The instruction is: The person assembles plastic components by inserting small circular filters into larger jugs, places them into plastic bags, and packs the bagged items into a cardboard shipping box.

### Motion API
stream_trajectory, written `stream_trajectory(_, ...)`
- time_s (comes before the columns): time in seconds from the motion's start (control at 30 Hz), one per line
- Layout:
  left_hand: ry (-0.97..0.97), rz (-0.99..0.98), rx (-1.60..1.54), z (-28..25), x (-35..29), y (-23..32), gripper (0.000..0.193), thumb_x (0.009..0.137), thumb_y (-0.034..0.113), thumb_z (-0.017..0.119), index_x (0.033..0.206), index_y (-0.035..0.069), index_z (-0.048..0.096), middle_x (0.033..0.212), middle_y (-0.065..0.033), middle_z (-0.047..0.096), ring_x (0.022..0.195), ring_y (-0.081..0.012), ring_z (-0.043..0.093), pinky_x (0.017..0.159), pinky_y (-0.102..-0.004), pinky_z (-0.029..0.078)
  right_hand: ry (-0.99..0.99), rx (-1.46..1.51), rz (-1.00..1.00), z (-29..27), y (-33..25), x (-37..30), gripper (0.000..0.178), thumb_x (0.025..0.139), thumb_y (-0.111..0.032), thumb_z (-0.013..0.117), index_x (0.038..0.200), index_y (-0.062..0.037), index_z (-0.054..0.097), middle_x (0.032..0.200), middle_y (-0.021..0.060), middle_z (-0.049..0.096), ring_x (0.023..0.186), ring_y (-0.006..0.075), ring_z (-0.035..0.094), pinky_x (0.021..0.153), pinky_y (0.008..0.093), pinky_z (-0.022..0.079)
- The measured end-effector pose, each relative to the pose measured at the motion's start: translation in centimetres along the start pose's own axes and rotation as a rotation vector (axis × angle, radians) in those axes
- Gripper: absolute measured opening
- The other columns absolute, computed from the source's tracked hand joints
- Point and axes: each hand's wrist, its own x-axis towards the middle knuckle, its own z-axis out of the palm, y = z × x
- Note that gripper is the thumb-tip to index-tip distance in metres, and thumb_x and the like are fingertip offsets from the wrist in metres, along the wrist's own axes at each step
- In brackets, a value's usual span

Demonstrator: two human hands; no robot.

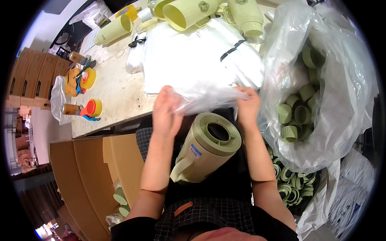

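Clearly, a thin plastic bag (207, 99) is pinched at one end by the left hand (167, 112) and at the other by the right hand (248, 106), some fingertips being hidden. Between the forearms, a green jug (213, 157) is seen tilted over the lap; its underside is hidden, and its support cannot be made out. Detail on the white stack (189, 60) is washed out by glare. Green jugs (185, 15) are cut off by the upper edge, and some green cups (302, 115) are veiled by a large clear bag (345, 76).

Black sleeves (277, 221), checked garment (230, 213) (brown tab (183, 208)).
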Motion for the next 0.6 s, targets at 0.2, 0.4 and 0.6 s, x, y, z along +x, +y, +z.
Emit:
stream_trajectory(0.2,0.201,-0.107,1.236,-2.6,-0.5,0.0,0.033,0.086,-0.006,0.061,0.116,0.004,0.053,0.092,-0.0018,0.056,0.083,-0.0073,0.054,0.073,-0.0231,0.046,0.297,0.276,0.245,-1.5,0.0,-4.4,0.009,0.098,-0.009,0.057,0.102,-0.0054,0.050,0.084,0.0031,0.054,0.062,0.0081,0.048,0.048,0.0238,0.038)
stream_trajectory(0.4,-0.121,0.209,1.626,4.4,-13.7,6.7,0.070,0.073,0.017,0.081,0.132,0.004,0.047,0.086,-0.0067,0.049,0.082,-0.0259,0.057,0.075,-0.0383,0.051,-0.432,-0.345,-0.313,-0.1,-6.6,-18.1,0.015,0.084,0.007,0.049,0.098,0.0064,0.056,0.107,0.0188,0.056,0.097,0.0308,0.056,0.084,0.0404,0.047)
stream_trajectory(0.6,0.258,0.089,1.767,-1.3,-26.6,2.1,0.049,0.082,0.016,0.069,0.126,0.000,0.053,0.117,-0.0203,0.061,0.104,-0.0401,0.060,0.082,-0.0440,0.052,-0.769,-0.050,0.445,2.3,-5.4,-23.7,0.057,0.081,-0.007,0.075,0.129,0.0014,0.046,0.121,0.0199,0.055,0.120,0.0338,0.056,0.103,0.0419,0.044)
